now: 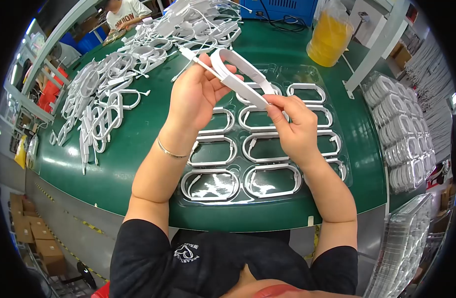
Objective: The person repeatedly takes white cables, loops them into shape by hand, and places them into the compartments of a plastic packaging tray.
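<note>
Both hands hold up a coiled white cable point(244, 90) above a clear plastic tray point(307, 74). My left hand point(195, 92) has its thumb and fingers around the upper left end, where a plug point(187, 52) sticks out. At the lower right end of the loop, my right hand point(296, 124) pinches the cable between thumb and fingers. Beneath them, oval pockets of the tray hold several looped white cables point(272, 180), each with its plug ends inside the loop. My forearms hide parts of the tray.
A large tangled pile of white cables point(198, 30) spreads across the table's point(133, 149) back left. A yellow roll in plastic point(329, 39) and a blue machine point(277, 11) stand behind. Stacked filled trays point(401, 129) are at right, beside a metal post point(374, 54). Another person point(126, 14) sits far left.
</note>
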A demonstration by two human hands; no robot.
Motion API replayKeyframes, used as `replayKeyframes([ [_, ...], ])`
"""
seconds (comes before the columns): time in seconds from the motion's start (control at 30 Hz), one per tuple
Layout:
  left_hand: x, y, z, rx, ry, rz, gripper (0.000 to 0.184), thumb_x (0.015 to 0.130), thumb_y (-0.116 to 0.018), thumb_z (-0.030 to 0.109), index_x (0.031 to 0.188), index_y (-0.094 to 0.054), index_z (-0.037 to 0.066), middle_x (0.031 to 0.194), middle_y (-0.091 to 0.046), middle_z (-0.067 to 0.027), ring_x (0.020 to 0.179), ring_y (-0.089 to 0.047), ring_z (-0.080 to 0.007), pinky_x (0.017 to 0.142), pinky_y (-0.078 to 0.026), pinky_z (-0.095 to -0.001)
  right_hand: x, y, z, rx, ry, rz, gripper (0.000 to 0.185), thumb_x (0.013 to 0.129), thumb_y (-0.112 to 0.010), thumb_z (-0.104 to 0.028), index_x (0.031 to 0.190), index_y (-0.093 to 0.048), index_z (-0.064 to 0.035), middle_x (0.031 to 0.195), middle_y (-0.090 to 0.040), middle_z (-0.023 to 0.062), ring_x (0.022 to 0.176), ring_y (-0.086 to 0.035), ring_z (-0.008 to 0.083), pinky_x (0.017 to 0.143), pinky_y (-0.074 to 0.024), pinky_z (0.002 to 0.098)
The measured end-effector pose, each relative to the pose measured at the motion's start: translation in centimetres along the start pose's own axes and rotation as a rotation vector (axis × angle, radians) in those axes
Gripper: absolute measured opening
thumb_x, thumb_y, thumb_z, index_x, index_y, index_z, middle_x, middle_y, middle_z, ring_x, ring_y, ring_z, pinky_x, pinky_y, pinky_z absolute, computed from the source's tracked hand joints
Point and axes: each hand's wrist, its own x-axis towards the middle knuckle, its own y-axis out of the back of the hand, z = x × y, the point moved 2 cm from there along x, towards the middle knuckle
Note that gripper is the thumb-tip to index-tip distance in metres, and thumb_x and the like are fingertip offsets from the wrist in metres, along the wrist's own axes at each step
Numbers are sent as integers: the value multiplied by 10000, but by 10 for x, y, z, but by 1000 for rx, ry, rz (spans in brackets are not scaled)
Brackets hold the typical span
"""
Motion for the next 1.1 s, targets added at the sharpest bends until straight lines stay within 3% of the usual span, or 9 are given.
replayKeyframes([
  [0.17,-11,-3,11,145,-261,15,134,884,-497,58,1010,-508,14,938,-634,-127,862,-645,-204,788,-506,-309,-3,1,-5,20,14,66,141,850,-622,-26,982,-661,2,753,-630,65,675,-554,134,622,-427,248],
  [0.27,-18,-13,16,349,-399,-85,124,875,-525,65,975,-549,-3,912,-631,-94,813,-622,-153,751,-487,-261,-3,3,-7,-7,49,78,150,853,-620,-26,994,-657,7,753,-630,65,671,-557,132,627,-431,248],
  [0.43,-12,8,22,912,-765,175,160,848,-656,109,924,-577,-7,900,-618,-50,774,-560,-87,717,-445,-215,-10,-3,-12,73,68,-39,320,858,-618,-30,1174,-580,1,791,-625,53,705,-573,112,684,-452,239],
  [0.53,-8,-2,15,465,-797,41,157,850,-655,102,905,-549,-1,888,-624,-60,784,-567,-82,728,-454,-216,-10,-4,-17,51,-41,-117,364,845,-643,-73,1193,-566,2,866,-640,79,782,-598,157,739,-465,276],
  [0.63,-12,-6,8,531,-787,-1,147,870,-633,95,868,-518,4,844,-640,-71,753,-581,-87,691,-466,-210,1,4,-21,-247,192,-66,436,818,-679,-139,1210,-553,1,972,-642,113,890,-603,223,811,-462,328],
  [0.7,-16,-11,-5,643,-837,27,137,882,-614,81,847,-508,3,803,-645,-72,729,-582,-83,643,-467,-205,3,3,-28,-179,161,-75,550,767,-732,-213,1238,-534,-13,1069,-624,137,968,-589,264,867,-448,363],
  [0.87,-22,-16,-20,566,-720,-104,164,889,-620,120,871,-519,-7,798,-604,-35,720,-556,-62,634,-460,-213,-9,-6,-22,35,-146,-62,426,759,-734,-98,1149,-597,3,941,-656,123,788,-634,178,718,-501,262],
  [0.93,-17,-11,-20,595,-617,30,158,899,-611,154,904,-546,10,829,-595,-12,728,-518,-43,631,-419,-204,-7,-4,-17,93,-148,22,340,767,-720,-50,1090,-627,3,875,-663,107,729,-635,156,686,-497,234],
  [1.1,-34,-25,-28,39,-187,114,153,918,-561,210,976,-592,72,860,-599,12,779,-478,-59,688,-340,-215,-8,0,-23,-289,333,223,346,720,-739,24,1047,-630,17,881,-657,133,748,-650,201,647,-529,269],
])
